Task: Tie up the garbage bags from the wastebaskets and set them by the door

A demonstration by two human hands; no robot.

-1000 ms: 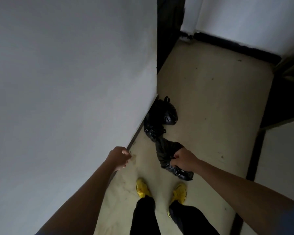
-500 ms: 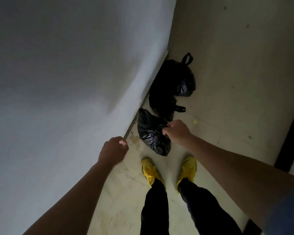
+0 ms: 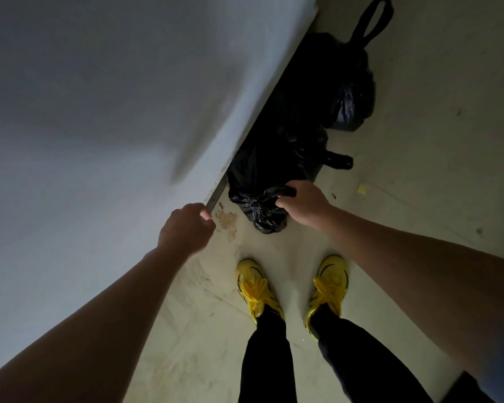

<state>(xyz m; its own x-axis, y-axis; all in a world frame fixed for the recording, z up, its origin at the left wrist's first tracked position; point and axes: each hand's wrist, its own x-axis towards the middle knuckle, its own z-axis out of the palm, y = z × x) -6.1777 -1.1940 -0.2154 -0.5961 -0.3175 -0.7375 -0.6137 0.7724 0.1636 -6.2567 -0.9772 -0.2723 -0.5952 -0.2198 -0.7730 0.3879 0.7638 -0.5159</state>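
Garbage bag point(image 3: 256, 181), black and knotted, sits on the floor point(image 3: 419, 184) against the foot of the white wall point(image 3: 99, 112), touching a second black bag point(image 3: 317, 91) beyond it. Right grip point(image 3: 303, 203) curls round the loop by its knot, grasping the bag. Left grip point(image 3: 184, 228) is clenched on nothing, just beside the wall's lower edge. Yellow shoes point(image 3: 256, 289) stand near — toes toward the bags.

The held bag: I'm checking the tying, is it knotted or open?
Knotted: the black bag shows a tight puckered neck beside the right hand.
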